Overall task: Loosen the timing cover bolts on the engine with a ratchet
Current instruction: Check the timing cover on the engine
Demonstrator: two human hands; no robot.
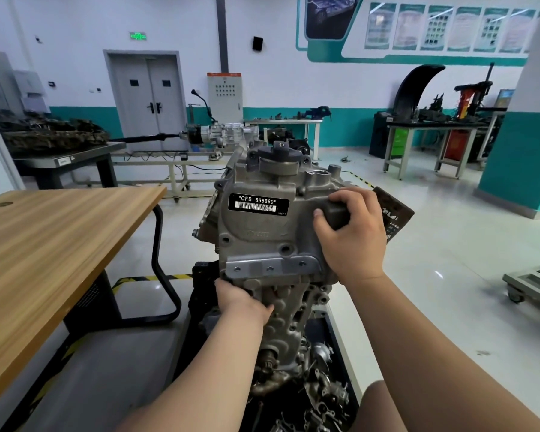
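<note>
A grey cast timing cover (262, 232) with a black label reading "CFB 666660" faces me on the upright engine (289, 319). My right hand (353, 235) grips the cover's upper right edge, thumb on its front face. My left hand (242, 302) holds the cover's lower left corner from below, fingers curled under it. Several bolt holes show along the cover's lower flange (270, 269). No ratchet is in view.
A wooden table (53, 244) with a black tube frame stands close on the left. Loose metal parts fill a tray (318, 400) at the engine's foot. A gearbox on a stand (222, 134) and workbenches (430, 132) stand farther back. A low trolley (530, 285) is at right.
</note>
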